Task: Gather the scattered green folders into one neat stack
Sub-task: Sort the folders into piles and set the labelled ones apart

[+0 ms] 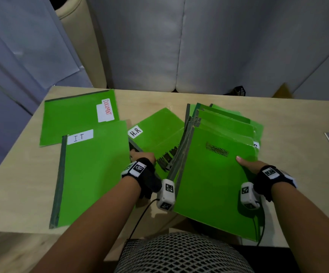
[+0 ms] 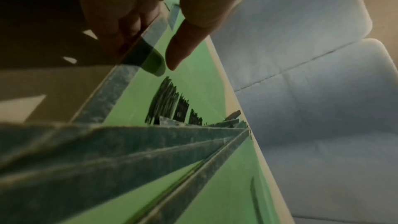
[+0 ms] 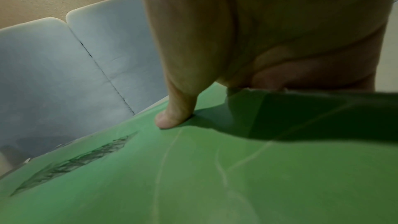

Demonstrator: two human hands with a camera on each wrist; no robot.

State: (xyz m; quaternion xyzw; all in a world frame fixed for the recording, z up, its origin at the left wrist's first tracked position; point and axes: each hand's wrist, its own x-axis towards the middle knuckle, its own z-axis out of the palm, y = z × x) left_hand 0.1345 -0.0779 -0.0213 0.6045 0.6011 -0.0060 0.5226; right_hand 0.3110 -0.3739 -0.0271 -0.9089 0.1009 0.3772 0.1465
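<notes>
On the right half of the surface, a fanned bundle of green folders sits tilted, its dark spines raised toward the middle. My right hand holds the bundle's right edge, thumb pressed flat on the top cover; the fingers beneath are hidden. Left of the bundle lies the H.R folder, partly tucked under it. My left hand pinches the near corner of the H.R folder, thumb above and fingers below. Further left, the I.T folder lies flat, overlapping the DOCUMENT folder behind it; both are untouched.

Step in hand, as I judge it: adding the H.R folder to the bundle, with two folders left to collect. The next move calls for lifting that corner free and sliding the folder onto the bundle, then squaring the splayed edges, since the bundle is far from neat.

Views compared: the left wrist camera shows the thumb and fingers closing on the folder corner, and the spines stacked in a fan, neither of which is plain in the head view. The right wrist camera shows the thumb bearing on the creased cover. Only the head view shows the labels and layout. A grey sofa stands behind.
</notes>
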